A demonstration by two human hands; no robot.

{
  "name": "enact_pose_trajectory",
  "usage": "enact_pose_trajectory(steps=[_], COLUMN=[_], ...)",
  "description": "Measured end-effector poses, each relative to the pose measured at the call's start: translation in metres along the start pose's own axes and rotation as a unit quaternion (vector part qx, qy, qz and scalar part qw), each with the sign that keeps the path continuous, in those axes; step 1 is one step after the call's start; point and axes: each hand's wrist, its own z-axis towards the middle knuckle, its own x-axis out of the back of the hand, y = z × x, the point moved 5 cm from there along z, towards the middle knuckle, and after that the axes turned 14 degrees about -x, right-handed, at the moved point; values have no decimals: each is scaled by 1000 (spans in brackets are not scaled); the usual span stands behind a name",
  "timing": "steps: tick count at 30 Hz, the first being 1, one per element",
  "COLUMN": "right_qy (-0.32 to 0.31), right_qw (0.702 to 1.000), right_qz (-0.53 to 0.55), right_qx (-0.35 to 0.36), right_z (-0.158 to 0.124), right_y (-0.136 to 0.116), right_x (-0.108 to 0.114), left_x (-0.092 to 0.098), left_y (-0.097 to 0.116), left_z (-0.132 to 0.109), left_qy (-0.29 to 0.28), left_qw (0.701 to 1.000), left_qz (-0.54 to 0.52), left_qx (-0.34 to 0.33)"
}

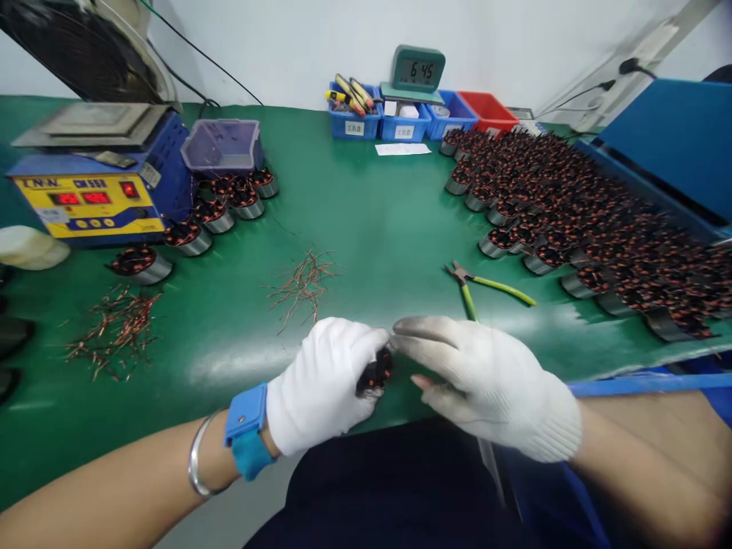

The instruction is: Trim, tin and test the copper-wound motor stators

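My left hand (325, 377), in a white glove, is wrapped round a motor stator (376, 374) with black ends and copper windings. Much of the stator is hidden by the glove. Just to the right is my right hand (480, 381), gloved too, its fingers stretched toward the stator's top and its thumb apart from them; whether the fingertips touch it I cannot tell. Green-handled cutting pliers (486, 286) lie beyond my right hand, jaws apart. Loose copper wire clippings (306, 282) are scattered on the green table mat (354, 206) beyond my left hand.
Many stators (572, 206) crowd the right side beside a blue box (675, 145). On the left stand a soldering unit (91, 202), a short row of stators (214, 213), a plastic bin (223, 145) and a wire pile (117, 332). Blue bins (354, 126) and a clock (418, 69) line the wall.
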Motion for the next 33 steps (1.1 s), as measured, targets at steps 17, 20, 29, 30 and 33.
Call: enact_pose_trajectory(steps=[17,20,29,30,33], right_qy=[-94,-112,-108,-117,-139], right_qw=[981,981,979,978,978], right_qz=[-164,-150,-168,-165,-154], right_qx=[-37,-41,-50,-47,-34], right_z=[-4,-4,-2,-2,-1], right_y=[-8,-5,1,0,-4], right_x=[-19,-19,-19,-22,-31], left_x=[-2,-1,0,0,0], left_y=[1,1,0,1,2], left_z=[-4,-5,-3,-2,-2], left_qy=[-1,19,11,16,24], left_qw=[1000,999,999,999,999], left_qz=[26,28,28,29,27], left_qx=[-8,-21,-11,-15,-24])
